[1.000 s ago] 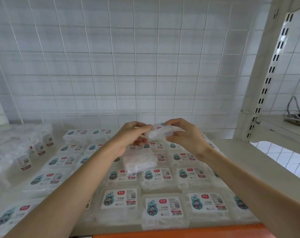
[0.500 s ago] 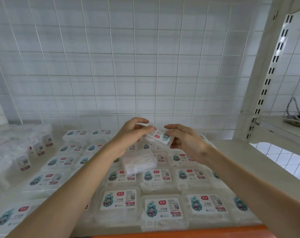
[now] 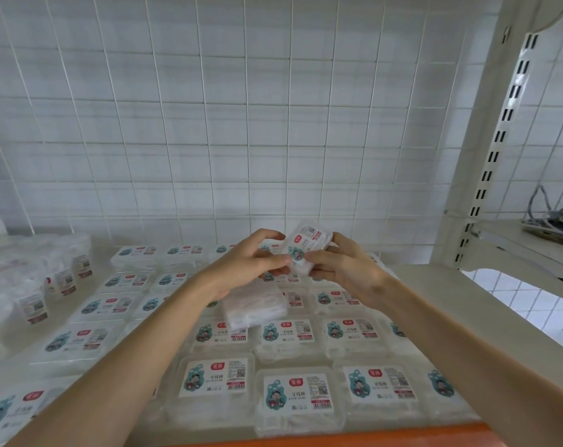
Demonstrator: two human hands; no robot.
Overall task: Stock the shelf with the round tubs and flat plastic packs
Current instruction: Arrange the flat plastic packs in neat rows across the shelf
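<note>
**Held pack** (image 3: pixel 307 250): flat clear-plastic case w/ rounded corners, white contents visible thru the wall. The label face carries a red logo patch, a teal cartoon figure, black print and a barcode. The pack is tilted, label toward the camera, raised above the far-centre rows and apart from them.

**Left hand** (image 3: pixel 244 262): thumb and fingertips pinch the pack's left edge, near the cartoon figure.

**Right hand** (image 3: pixel 347 269): fingers are curled round the pack's right side, thumb at its near corner. The fingertips of both hands lie just beside each other at the pack's near edge.

**Shelf** (image 3: pixel 435 301): cream and flat, w/ an orange strip (image 3: pixel 370 437) along the near edge.

**Stocked packs** (image 3: pixel 294 393): same type as the held one. They lie flat, label up, in rows running near to far, side by side.

One loose pack (image 3: pixel 256 301) lies on top of the rows below the left hand. Its label is not visible, and it sits askew vs. the rows.

**Round tubs** (image 3: pixel 31 304): at the far left of the shelf, upright, w/ white barcode labels. They appear to be under clear film wrap; the view there is blurred and no count is readable.

**Surroundings:**
- A white wire grid (image 3: pixel 241 124) stands at the far side of the shelf.
- To the right is a slotted upright (image 3: pixel 499 140).
- The adjacent shelf (image 3: pixel 515 250) carries grey cables (image 3: pixel 554 217).
</note>
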